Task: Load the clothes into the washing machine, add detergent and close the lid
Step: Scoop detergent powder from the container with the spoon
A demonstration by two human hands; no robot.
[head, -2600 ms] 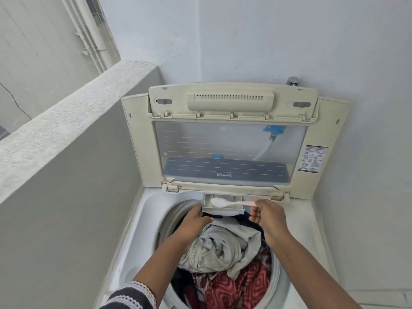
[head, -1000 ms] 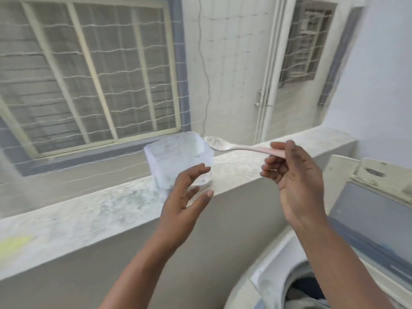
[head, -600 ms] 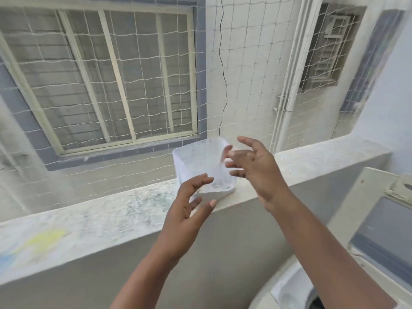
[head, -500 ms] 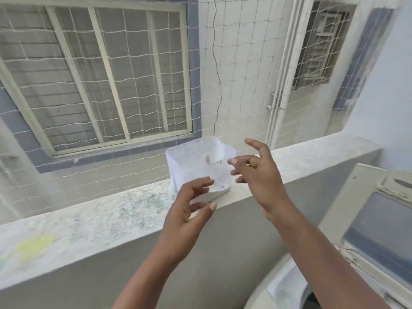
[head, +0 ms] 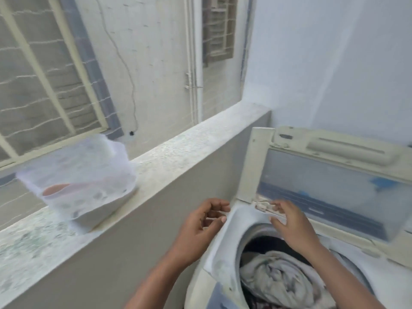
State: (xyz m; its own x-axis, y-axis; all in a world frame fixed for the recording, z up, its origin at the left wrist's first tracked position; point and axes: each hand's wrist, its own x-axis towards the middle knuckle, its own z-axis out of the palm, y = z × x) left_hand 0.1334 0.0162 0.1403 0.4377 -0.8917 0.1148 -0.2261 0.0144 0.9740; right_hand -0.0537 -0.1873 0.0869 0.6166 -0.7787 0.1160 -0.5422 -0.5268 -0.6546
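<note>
Hands (head: 197, 228) (head: 292, 224) have left the detergent tub (head: 80, 177) for the washing machine (head: 225, 246).

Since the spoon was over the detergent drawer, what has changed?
The right hand carried the spoon to the container on the ledge and released it inside. Both hands have come back to the washer, the left hand empty too. The lid remains open, clothes inside.

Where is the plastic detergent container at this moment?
In the head view the container stands at the left on the concrete ledge, below the window and left of the washing machine; neither hand touches it.
</note>
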